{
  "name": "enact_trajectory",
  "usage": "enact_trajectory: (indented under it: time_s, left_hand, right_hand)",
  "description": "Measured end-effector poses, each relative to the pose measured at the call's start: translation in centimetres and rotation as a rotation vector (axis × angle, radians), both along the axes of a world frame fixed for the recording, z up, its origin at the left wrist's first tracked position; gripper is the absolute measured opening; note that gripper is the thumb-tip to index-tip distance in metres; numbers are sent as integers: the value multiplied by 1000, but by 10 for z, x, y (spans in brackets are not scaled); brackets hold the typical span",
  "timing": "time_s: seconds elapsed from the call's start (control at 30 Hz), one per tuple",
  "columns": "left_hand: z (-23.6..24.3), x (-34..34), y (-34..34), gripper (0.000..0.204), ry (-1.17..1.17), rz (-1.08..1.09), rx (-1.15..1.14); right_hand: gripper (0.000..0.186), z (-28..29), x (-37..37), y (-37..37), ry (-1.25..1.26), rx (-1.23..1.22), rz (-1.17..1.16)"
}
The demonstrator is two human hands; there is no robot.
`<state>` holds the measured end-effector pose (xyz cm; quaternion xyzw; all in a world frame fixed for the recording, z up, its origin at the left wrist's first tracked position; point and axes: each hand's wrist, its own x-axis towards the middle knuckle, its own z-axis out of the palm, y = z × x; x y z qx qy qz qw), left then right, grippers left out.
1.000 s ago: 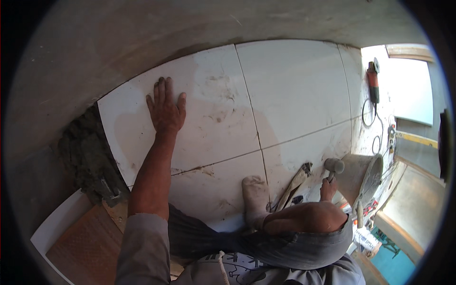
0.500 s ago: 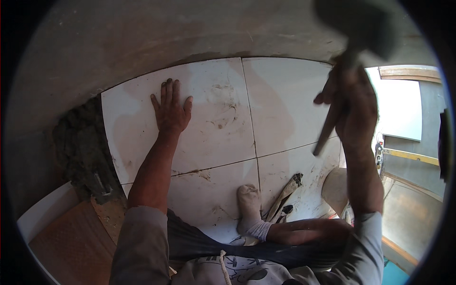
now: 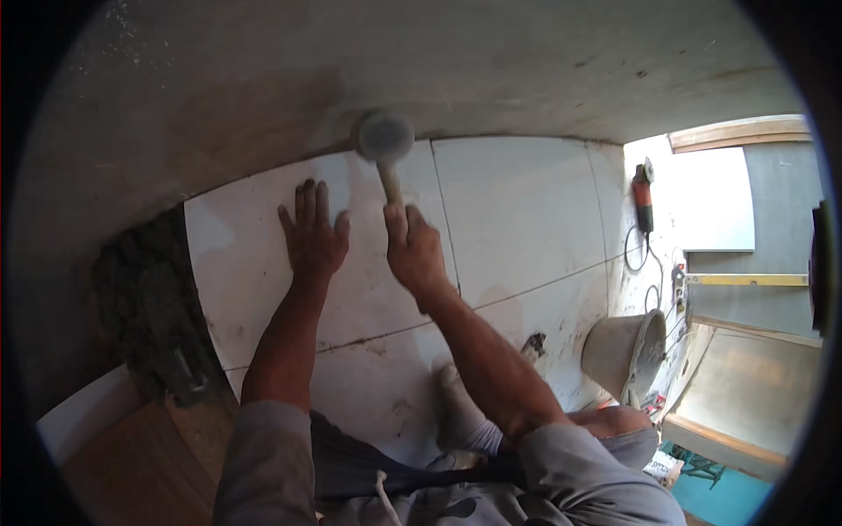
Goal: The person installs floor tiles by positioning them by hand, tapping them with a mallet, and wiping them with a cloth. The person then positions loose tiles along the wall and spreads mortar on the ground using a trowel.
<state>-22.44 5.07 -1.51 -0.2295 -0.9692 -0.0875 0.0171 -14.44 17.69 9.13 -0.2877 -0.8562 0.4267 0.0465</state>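
Note:
My left hand (image 3: 313, 235) lies with fingers spread on a large white tile (image 3: 237, 254) beside the grey wall (image 3: 491, 70). My right hand (image 3: 415, 250) grips a mallet (image 3: 382, 137) by its pale handle; its grey round head is over the tile's back edge, near the wall, and I cannot tell whether it touches. Dark, rough wet mortar (image 3: 149, 289) lies along the tile's left side. My socked foot (image 3: 469, 412) rests on the tiles below my right forearm, which partly hides it.
A grey bucket (image 3: 614, 355) stands at the right, with a red-and-black angle grinder (image 3: 643, 197) and its coiled cord behind it. A yellow level (image 3: 745, 280), boards and a pale panel (image 3: 710, 202) are farther right. A brown board (image 3: 123, 447) is at lower left.
My right hand has raised the mallet from beside the bucket high on the right, then swung it leftward to the tile beside my left hand. My left hand stays spread on the tile.

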Motion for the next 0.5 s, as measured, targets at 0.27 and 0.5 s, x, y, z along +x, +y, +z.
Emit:
enact_trajectory:
  time_s: [0.27,0.5]
  left_hand:
    - [8,-2,10,59,8,-18,23]
    - [4,0,6,59,27,-16,-2]
  right_hand:
    - [45,-28,54,0,-43,-255,-195]
    - [45,-11,63,-11,-179,-168,-99]
